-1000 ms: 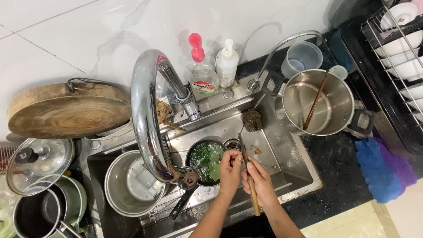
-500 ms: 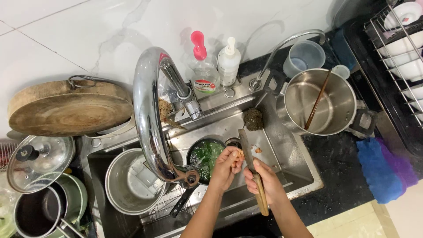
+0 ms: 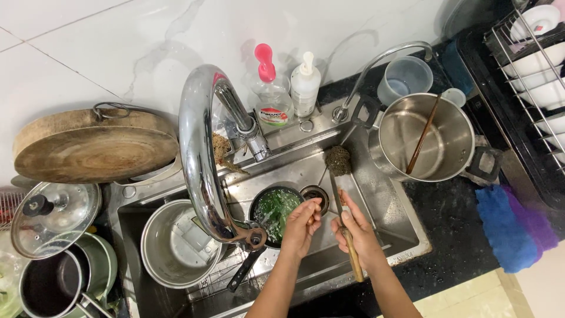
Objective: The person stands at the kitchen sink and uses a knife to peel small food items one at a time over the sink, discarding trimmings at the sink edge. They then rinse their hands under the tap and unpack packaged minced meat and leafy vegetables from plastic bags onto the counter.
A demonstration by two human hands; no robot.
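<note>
Over the sink (image 3: 388,206), the right hand (image 3: 359,232) grips a knife (image 3: 346,232), now angled steeper than before. The left hand (image 3: 303,224), fingers curled shut, has drawn slightly away from the blade.

I see the steel sink (image 3: 406,235) holding a small pan (image 3: 272,209) and steel pot (image 3: 176,244) left of my grip.

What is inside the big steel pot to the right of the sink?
Inside the steel pot, a long brown stick leans against its rim. Otherwise only bare metal shows; the near wall hides part of the bottom.
</note>
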